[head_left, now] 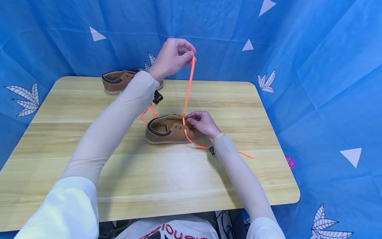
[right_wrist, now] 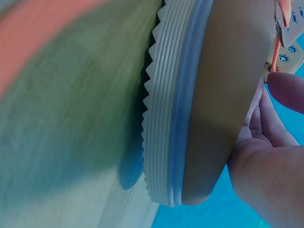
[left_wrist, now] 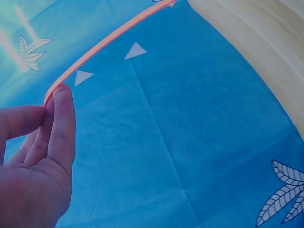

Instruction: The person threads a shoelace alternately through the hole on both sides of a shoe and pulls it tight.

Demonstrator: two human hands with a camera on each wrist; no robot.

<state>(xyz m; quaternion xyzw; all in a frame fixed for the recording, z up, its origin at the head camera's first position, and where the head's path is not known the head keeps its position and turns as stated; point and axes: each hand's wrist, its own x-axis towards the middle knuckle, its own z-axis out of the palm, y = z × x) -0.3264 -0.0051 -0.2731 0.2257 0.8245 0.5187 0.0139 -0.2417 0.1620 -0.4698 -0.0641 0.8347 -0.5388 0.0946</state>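
Note:
My left hand is raised high above the table and pinches an orange shoelace between thumb and fingertips. The lace runs taut from there down to the lacing area of a brown shoe, whose toe points right. My right hand is at the shoe's front, pinching the far eyelet flap between thumb and fingers. In the right wrist view the thumb presses the flap beside its eyelets, and the other fingers are partly hidden behind the shoe. Another stretch of lace crosses the near flap and passes under my right wrist.
A second brown shoe stands at the table's back left, partly covered by my left arm. Loops of orange lace lie behind the near shoe's heel. The lace's end rests on the wooden table. Blue patterned cloth surrounds the table.

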